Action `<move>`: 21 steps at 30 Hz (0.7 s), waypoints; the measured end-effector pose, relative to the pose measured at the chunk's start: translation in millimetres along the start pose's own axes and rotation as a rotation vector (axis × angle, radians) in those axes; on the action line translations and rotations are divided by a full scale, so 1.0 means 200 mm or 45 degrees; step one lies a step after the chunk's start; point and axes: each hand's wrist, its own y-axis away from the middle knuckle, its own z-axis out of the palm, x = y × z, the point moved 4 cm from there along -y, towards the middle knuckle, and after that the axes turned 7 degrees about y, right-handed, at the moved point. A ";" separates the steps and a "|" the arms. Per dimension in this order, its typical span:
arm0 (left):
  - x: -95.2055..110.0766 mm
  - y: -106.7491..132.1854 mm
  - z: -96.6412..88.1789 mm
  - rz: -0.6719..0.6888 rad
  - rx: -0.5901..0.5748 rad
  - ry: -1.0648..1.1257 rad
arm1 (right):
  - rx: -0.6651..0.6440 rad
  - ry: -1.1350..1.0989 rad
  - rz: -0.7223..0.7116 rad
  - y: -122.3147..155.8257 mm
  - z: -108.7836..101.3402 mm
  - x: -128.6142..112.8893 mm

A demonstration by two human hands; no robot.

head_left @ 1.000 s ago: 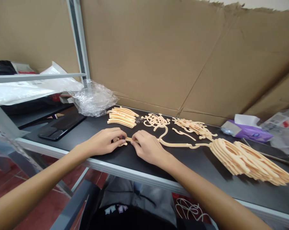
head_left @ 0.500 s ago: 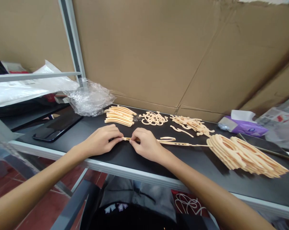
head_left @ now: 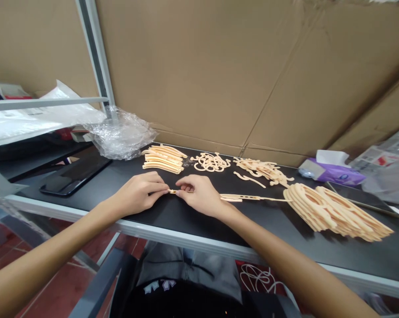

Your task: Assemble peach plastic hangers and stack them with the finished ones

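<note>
A long, thin, pale wood-coloured slotted strip (head_left: 252, 197) lies in front of me, its tip reaching right towards a stack of flat cut-out pieces (head_left: 332, 212). My left hand (head_left: 143, 194) pinches the strip's left end between thumb and fingers. Close beside it, my right hand (head_left: 199, 196) is closed on the strip too, thumb pressed near the left end, and covers a stretch of it. A short curved part shows along the strip's lower side, just right of my right hand. Behind my hands sit a pile of slightly curved strips (head_left: 163, 159) and a heap of small curly pieces (head_left: 212, 162).
More curved pieces (head_left: 262, 170) lie at the back right. A purple tissue pack (head_left: 336, 171) stands near a dark flat device (head_left: 361, 197). On the left are a black phone-like slab (head_left: 75, 174) and crumpled clear plastic (head_left: 122, 132). Cardboard (head_left: 202, 75) walls the back.
The strip has been turned about its length: the curved part that stood above it now shows below. My right fingertips have shifted slightly left, closer to my left hand.
</note>
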 end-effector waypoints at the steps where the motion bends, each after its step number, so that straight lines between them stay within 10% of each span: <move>1: 0.00 0.00 0.00 0.004 0.002 0.000 | -0.030 0.017 -0.014 -0.01 0.00 0.00; 21: 0.00 -0.07 0.03 0.182 -0.219 -0.187 | -0.170 0.058 0.174 -0.05 -0.02 0.02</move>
